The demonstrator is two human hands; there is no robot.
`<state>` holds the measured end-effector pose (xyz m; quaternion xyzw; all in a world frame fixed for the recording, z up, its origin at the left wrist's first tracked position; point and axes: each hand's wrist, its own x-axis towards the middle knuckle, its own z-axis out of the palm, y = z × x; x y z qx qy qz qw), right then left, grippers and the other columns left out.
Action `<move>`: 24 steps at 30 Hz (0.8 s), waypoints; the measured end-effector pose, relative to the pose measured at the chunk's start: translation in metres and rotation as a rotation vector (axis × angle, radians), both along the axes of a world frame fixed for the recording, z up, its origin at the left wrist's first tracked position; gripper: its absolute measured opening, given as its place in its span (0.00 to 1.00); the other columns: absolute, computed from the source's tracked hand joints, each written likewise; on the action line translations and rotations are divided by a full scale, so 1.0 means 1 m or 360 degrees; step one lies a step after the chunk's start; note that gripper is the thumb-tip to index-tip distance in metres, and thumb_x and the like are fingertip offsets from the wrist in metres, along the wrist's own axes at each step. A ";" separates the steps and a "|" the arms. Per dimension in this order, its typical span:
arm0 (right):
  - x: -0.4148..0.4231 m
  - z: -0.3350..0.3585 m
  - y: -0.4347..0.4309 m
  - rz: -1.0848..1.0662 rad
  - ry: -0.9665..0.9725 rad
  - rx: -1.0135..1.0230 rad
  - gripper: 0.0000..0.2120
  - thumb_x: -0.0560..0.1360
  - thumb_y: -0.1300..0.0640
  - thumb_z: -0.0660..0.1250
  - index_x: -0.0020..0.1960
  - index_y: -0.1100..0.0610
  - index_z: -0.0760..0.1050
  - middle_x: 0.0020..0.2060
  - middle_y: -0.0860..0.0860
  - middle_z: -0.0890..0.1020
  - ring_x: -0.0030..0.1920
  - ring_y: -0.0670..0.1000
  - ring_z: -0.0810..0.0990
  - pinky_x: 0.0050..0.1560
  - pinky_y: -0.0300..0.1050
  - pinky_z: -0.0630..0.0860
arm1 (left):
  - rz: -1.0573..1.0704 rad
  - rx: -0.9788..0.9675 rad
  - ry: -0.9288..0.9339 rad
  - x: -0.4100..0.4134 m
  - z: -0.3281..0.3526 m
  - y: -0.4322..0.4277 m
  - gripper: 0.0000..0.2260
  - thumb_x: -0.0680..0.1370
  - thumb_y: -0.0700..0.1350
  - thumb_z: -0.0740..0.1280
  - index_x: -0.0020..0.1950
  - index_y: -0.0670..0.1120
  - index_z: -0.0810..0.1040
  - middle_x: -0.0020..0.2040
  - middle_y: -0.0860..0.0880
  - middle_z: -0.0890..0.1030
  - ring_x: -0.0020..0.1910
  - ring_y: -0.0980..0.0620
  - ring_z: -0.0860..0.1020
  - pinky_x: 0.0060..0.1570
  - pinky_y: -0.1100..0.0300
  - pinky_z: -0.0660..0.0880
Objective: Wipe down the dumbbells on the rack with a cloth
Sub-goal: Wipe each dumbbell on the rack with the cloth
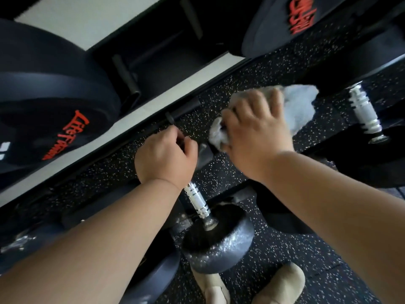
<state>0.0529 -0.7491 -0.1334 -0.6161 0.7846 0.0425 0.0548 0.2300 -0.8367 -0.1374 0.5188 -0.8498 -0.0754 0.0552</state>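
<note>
i'm looking down over both bare forearms at the lower tier of the rack [219, 163], its dark bar running slantwise across the view, and at the speckled black floor [328, 270] under it

my right hand [256, 132] is closed around a crumpled pale cloth [300, 106], fingers curled over the top of it; the cloth bunches out past the fingertips on the far side and also shows below the thumb, pressed toward the far end of the near dumbbell, though that end is mostly hidden by the hand and i cannot tell whether the cloth actually touches it

my left hand [166, 156] is curled into a loose fist just beside the right hand, over the upper end of the near dumbbell's handle [197, 200]; the fingers are turned away from me, so i cannot tell whether they grip the handle or only rest there

the near dumbbell's knurled silver handle runs down from under the left wrist to a round grey head [217, 244] that looks mottled with a dull sheen

a second dumbbell [363, 115] sits to the right on the same tier, its silver handle bare and well apart from the cloth

larger black weights with red lettering [65, 137] sit on the tier above, left and right

two pale shoes [278, 286] show at the bottom, just beside the grey head
</note>
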 end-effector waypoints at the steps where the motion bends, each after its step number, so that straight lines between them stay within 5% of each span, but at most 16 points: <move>1: 0.008 -0.002 -0.003 0.0118 0.0074 0.0066 0.29 0.77 0.38 0.60 0.74 0.50 0.69 0.72 0.54 0.72 0.75 0.62 0.65 0.75 0.72 0.50 | 0.0001 0.0015 -0.0015 0.000 0.000 0.000 0.18 0.76 0.57 0.53 0.47 0.50 0.80 0.37 0.51 0.79 0.34 0.47 0.72 0.30 0.59 0.59; 7: -0.036 -0.017 0.011 0.0516 -0.0022 -0.0286 0.25 0.81 0.44 0.56 0.75 0.49 0.72 0.73 0.48 0.74 0.74 0.58 0.69 0.77 0.62 0.58 | -0.0005 0.0028 0.0008 0.003 -0.002 -0.001 0.18 0.77 0.57 0.54 0.47 0.50 0.80 0.35 0.51 0.78 0.35 0.46 0.73 0.30 0.58 0.65; 10: -0.067 -0.016 0.023 0.0234 -0.0355 -0.0377 0.27 0.78 0.44 0.59 0.76 0.48 0.71 0.74 0.47 0.73 0.75 0.58 0.68 0.75 0.65 0.61 | -0.0005 0.0015 0.0005 0.002 -0.002 -0.002 0.18 0.76 0.58 0.52 0.46 0.51 0.79 0.35 0.51 0.78 0.34 0.46 0.73 0.30 0.59 0.65; 13: -0.082 -0.011 0.018 -0.0165 -0.0830 -0.0376 0.21 0.82 0.47 0.56 0.72 0.51 0.73 0.67 0.48 0.77 0.69 0.54 0.73 0.70 0.56 0.72 | -0.0002 0.0017 0.0005 0.002 -0.003 -0.001 0.17 0.76 0.57 0.52 0.45 0.53 0.79 0.34 0.52 0.77 0.33 0.47 0.74 0.29 0.59 0.68; 16: -0.098 0.004 -0.002 -0.0971 -0.1354 -0.0016 0.18 0.86 0.41 0.54 0.62 0.51 0.76 0.48 0.47 0.82 0.46 0.47 0.81 0.42 0.40 0.76 | -0.0008 0.0025 0.0002 0.002 -0.004 -0.002 0.14 0.77 0.57 0.54 0.45 0.54 0.78 0.33 0.54 0.76 0.32 0.49 0.73 0.28 0.61 0.65; 20: -0.096 -0.002 -0.012 -0.1280 -0.1412 -0.0089 0.24 0.86 0.43 0.54 0.66 0.61 0.76 0.60 0.61 0.81 0.60 0.63 0.79 0.59 0.54 0.74 | 0.0001 0.0005 -0.0007 0.003 -0.004 -0.003 0.14 0.77 0.57 0.55 0.45 0.54 0.78 0.34 0.53 0.77 0.35 0.48 0.74 0.29 0.61 0.61; 24: -0.058 0.000 0.000 -0.0662 -0.0894 -0.0318 0.22 0.85 0.43 0.53 0.72 0.52 0.72 0.71 0.53 0.74 0.71 0.59 0.71 0.72 0.58 0.68 | -0.0019 0.0001 0.0042 0.003 -0.004 -0.001 0.18 0.76 0.58 0.53 0.46 0.52 0.79 0.34 0.52 0.78 0.35 0.46 0.74 0.29 0.59 0.65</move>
